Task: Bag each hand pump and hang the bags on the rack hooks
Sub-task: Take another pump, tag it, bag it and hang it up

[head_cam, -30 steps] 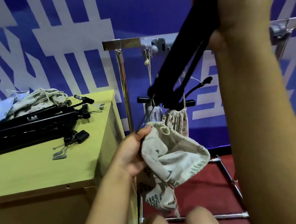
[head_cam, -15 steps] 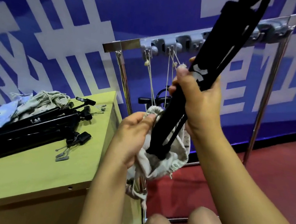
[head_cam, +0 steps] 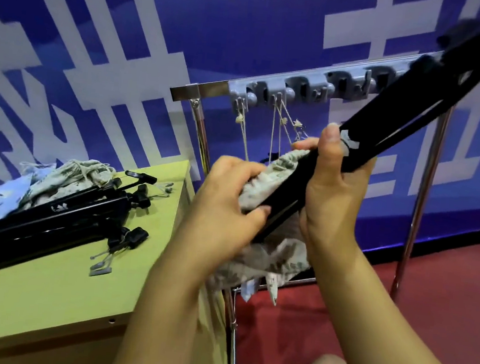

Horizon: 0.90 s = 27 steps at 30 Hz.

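Head view, nearest first: the left hand (head_cam: 228,201) pinches the gathered mouth of a printed drawstring bag (head_cam: 267,255), while the right hand (head_cam: 331,190) wraps fully round a black hand pump (head_cam: 391,120) whose lower end is already sunk into the cloth. This pump looks about half bagged. Beyond, on the yellow table (head_cam: 46,289), more pumps (head_cam: 62,220) and spare bags (head_cam: 66,177) wait untouched. Farther back, strings hang from the rack hooks (head_cam: 279,93), suggesting some bags are hung; several remain.
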Motion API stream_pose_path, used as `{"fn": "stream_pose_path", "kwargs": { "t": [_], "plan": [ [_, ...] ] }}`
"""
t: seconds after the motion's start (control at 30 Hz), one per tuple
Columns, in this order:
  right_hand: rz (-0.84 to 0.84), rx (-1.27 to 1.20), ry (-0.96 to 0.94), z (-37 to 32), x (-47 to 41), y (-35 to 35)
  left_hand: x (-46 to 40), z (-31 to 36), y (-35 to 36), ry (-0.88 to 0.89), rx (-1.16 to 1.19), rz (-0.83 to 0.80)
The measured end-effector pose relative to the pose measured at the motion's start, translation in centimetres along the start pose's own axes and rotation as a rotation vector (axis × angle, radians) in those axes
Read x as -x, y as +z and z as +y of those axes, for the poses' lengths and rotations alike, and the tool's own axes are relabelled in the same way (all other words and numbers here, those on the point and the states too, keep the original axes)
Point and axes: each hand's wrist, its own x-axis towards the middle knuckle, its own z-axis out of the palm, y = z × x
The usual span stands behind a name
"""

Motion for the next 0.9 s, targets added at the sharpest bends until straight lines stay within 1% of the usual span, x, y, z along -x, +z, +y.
{"fn": "stream_pose_path", "kwargs": {
  "t": [0.07, 0.1, 0.13, 0.17, 0.2, 0.27, 0.37, 0.47, 0.53, 0.6, 0.63, 0.7, 0.73, 0.77, 0.8, 0.87, 0.9],
  "plan": [
    [0.055, -0.018, -0.051, -0.1, -0.6, 0.0, 1.6, -1.2, 1.6, -0.099, -0.181, 0.197],
    [0.080, -0.033, -0.058, -0.3, -0.8, 0.0, 2.3, -2.0, 2.5, -0.199, -0.230, 0.228],
    [0.100, -0.041, -0.058, -0.5, -0.9, 0.1, 2.7, -2.7, 3.5, -0.310, -0.250, 0.194],
    [0.118, -0.039, -0.063, -0.5, -0.9, 0.2, 2.9, -3.4, 4.3, -0.402, -0.226, 0.115],
    [0.127, -0.020, -0.072, -0.6, -0.8, 0.3, 3.1, -3.9, 5.0, -0.463, -0.159, 0.021],
    [0.131, 0.015, -0.092, -0.6, -0.3, 0.5, 3.2, -4.0, 5.6, -0.457, 0.025, -0.093],
    [0.123, 0.044, -0.090, 0.1, 0.5, 0.5, 2.9, -2.3, 5.5, -0.364, 0.288, -0.106],
    [0.072, 0.018, -0.001, 1.2, 1.2, 0.0, 2.4, 0.1, 5.2, -0.392, 0.627, -0.065],
    [0.008, 0.076, 0.057, 2.2, 1.9, -0.5, 1.8, 1.2, 4.9, -0.430, 0.821, 0.023],
    [-0.113, 0.168, 0.135, 3.3, 2.4, -1.1, 1.0, 0.9, 4.5, -0.469, 1.000, 0.130],
    [-0.178, 0.215, 0.187, 3.6, 2.6, -1.3, 0.7, 0.7, 4.3, -0.467, 1.057, 0.158],
    [-0.291, 0.301, 0.280, 3.9, 2.5, -1.8, 0.5, 0.1, 3.8, -0.459, 1.103, 0.151],
    [-0.350, 0.339, 0.303, 3.7, 2.3, -2.1, 0.6, -0.5, 3.8, -0.500, 1.126, 0.147],
    [-0.415, 0.379, 0.306, 3.5, 2.0, -2.5, 0.8, -0.7, 3.6, -0.561, 1.160, 0.145],
    [-0.484, 0.421, 0.291, 3.2, 1.7, -2.7, 0.9, -1.3, 3.4, -0.589, 1.242, 0.136],
    [-0.597, 0.518, 0.245, 2.1, 1.8, -3.0, 0.8, -1.0, 2.9, -0.589, 1.439, 0.075],
    [-0.621, 0.556, 0.216, 1.6, 2.0, -2.9, 0.7, -0.9, 2.6, -0.579, 1.476, 0.061]
  ]
}}
